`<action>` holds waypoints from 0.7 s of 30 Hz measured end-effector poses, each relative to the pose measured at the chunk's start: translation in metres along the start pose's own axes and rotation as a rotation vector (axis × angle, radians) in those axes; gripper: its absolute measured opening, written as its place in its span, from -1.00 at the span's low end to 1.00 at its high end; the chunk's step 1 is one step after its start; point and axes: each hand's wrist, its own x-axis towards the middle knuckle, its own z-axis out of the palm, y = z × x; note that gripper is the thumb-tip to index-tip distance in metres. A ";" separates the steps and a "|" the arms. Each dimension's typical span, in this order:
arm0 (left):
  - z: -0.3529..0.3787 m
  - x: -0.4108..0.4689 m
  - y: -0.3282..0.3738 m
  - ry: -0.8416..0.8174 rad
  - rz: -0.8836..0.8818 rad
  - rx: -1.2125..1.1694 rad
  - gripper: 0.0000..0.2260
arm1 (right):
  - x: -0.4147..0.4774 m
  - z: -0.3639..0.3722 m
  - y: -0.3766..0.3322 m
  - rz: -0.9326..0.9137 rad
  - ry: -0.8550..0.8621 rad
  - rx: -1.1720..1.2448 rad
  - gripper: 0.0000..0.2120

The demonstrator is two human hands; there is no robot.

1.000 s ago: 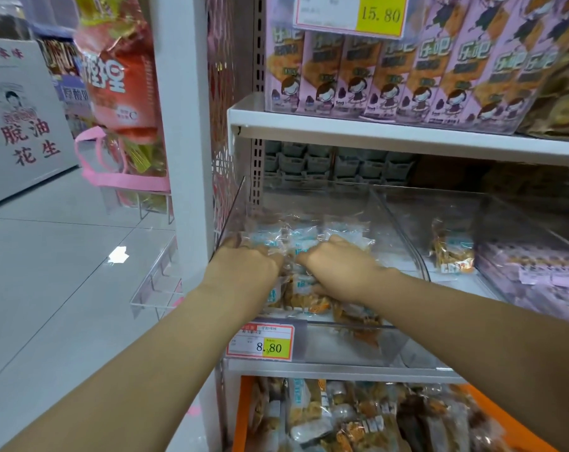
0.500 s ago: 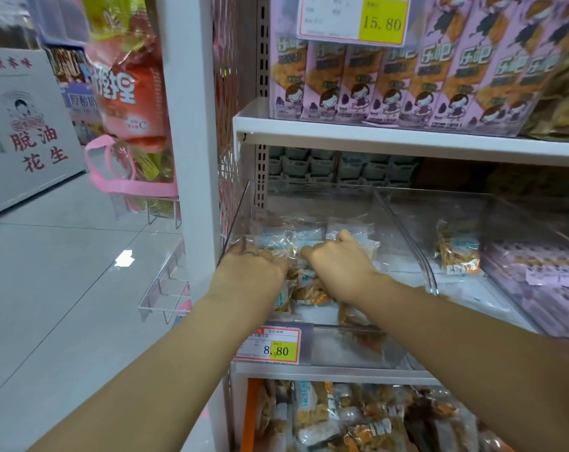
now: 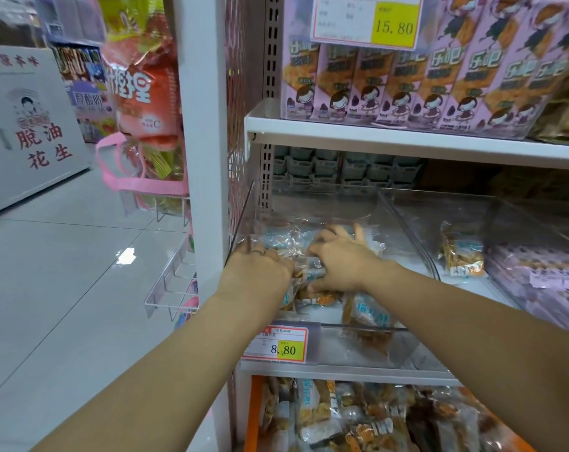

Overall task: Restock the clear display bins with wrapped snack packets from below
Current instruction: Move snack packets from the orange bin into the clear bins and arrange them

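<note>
Left hand [image 3: 260,267], palm down, fingers bent over the wrapped snack packets [image 3: 309,278] at the near-left of the clear display bin [image 3: 403,223]; ring on one finger. Whether it is clamped on a packet, cannot tell: fingertips hidden in wrappers

Right hand [image 3: 345,259] just beside it, touching the same heap, fingers spread apart and pressed flat on top of the packets, reaching toward the far side. Not clamped on anything visible

Packets: clear film with blue-white print, brown contents. They lie in a loose pile in the left bin, most toward its near and left part; a few rest against the near wall

Price tag [image 3: 276,344] reading 8.80 on the front edge of the shelf below the bin, left end

Bin to the right [image 3: 504,230]: a lone packet [image 3: 460,256] standing near its left wall. Further right, purple-wrapped packets [image 3: 544,272]

Below the shelf, an orange crate [image 3: 253,419] heaped with more wrapped snack packets

Upper shelf [image 3: 407,141]: row of pink boxes [image 3: 407,86], price tag 15.80 [image 3: 366,21] above them

Left of the white post [image 3: 204,158]: tiled floor [image 3: 48,288], hanging red snack bags [image 3: 142,93]
</note>
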 end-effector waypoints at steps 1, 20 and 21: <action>0.000 0.000 0.000 -0.001 -0.001 0.002 -0.55 | 0.001 0.002 -0.002 0.012 0.025 -0.011 -0.38; -0.001 0.000 0.001 -0.005 -0.012 0.004 -0.57 | -0.010 0.001 0.004 0.020 0.184 0.066 -0.22; 0.000 0.000 0.002 -0.002 -0.013 0.006 -0.56 | -0.014 -0.003 0.007 0.007 0.191 0.090 -0.18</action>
